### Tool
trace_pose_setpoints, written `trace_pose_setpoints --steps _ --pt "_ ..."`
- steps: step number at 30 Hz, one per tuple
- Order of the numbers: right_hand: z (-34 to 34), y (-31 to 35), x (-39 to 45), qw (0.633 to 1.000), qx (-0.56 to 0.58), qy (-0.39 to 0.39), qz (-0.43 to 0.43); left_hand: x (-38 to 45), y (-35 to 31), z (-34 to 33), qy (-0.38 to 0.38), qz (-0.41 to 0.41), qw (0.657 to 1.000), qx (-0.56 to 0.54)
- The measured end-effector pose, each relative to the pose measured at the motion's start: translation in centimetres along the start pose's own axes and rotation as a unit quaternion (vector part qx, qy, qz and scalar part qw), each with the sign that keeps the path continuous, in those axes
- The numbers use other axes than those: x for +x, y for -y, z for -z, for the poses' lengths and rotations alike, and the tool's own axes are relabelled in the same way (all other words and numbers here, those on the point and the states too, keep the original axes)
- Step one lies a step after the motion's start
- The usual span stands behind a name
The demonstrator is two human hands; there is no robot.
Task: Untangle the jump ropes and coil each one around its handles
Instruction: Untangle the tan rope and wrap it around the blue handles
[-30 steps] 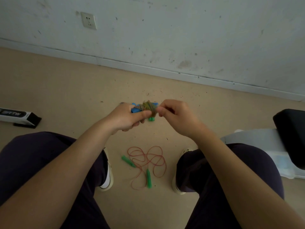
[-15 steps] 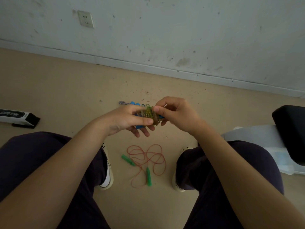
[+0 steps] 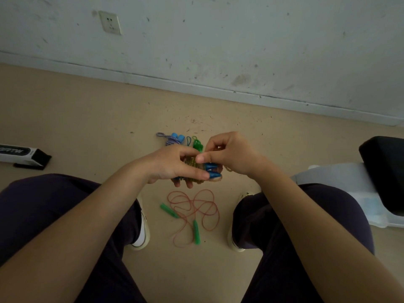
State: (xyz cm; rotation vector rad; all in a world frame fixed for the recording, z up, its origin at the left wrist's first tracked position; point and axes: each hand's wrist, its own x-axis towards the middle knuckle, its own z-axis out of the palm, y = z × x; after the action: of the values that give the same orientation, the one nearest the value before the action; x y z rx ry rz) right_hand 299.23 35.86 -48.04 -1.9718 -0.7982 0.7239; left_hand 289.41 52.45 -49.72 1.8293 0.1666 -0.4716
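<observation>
Far left, a black-and-white box [image 3: 20, 155] shows blurred lettering, unreadable. The left hand [image 3: 172, 164] grips a coiled yellow-green rope [image 3: 193, 164] around blue handles [image 3: 211, 170]; the right hand [image 3: 232, 154] pinches its cord. Below, a red rope [image 3: 196, 206] sprawls loose on open floor [image 3: 87, 132] between the shoes.

An olive-yellow braided cord [image 3: 194, 164] is seen wound round blue handles [image 3: 211, 170]. A red cord [image 3: 196, 206] with green handles [image 3: 196, 232] is shown on the beige floor [image 3: 87, 132]. A blue-and-white striped rope [image 3: 167, 138] with light blue handles [image 3: 178, 137] is seen further back, beside a bright green handle [image 3: 197, 145]. The wall [image 3: 218, 40] is rendered pale grey-white with dark scuff marks, and the socket [image 3: 110, 22] off-white. Dark navy trousers [image 3: 54, 204] and white shoes [image 3: 142, 232] are visible. A black-and-white box [image 3: 21, 155] carries white lettering.
</observation>
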Motion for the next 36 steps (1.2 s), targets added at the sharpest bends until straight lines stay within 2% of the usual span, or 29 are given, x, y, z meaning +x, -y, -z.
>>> trace_pose_setpoints --steps 4,7,15,21,31,36 --pt "-0.1 -0.1 0.1 0.999 0.03 -0.017 0.008 0.0 -0.2 -0.2 -0.048 -0.034 0.998 -0.027" --pt "-0.1 0.1 -0.1 0.998 0.055 0.007 0.001 0.0 -0.4 -0.2 -0.073 -0.046 0.996 -0.035" --pt "3.1 -0.2 -0.6 0.993 0.101 0.054 -0.02 -0.2 -0.3 0.8 -0.132 -0.021 0.99 -0.035" --pt "2.5 -0.7 -0.4 0.999 -0.018 0.03 -0.022 0.0 -0.1 0.9 -0.146 -0.009 0.989 -0.038" --pt "2.7 -0.7 -0.4 0.996 -0.048 0.048 -0.054 0.3 0.2 0.8 -0.205 0.003 0.978 -0.043" --pt "2.8 -0.7 -0.3 0.993 -0.106 -0.037 -0.019 0.5 0.4 1.1 -0.21 0.008 0.977 -0.017"
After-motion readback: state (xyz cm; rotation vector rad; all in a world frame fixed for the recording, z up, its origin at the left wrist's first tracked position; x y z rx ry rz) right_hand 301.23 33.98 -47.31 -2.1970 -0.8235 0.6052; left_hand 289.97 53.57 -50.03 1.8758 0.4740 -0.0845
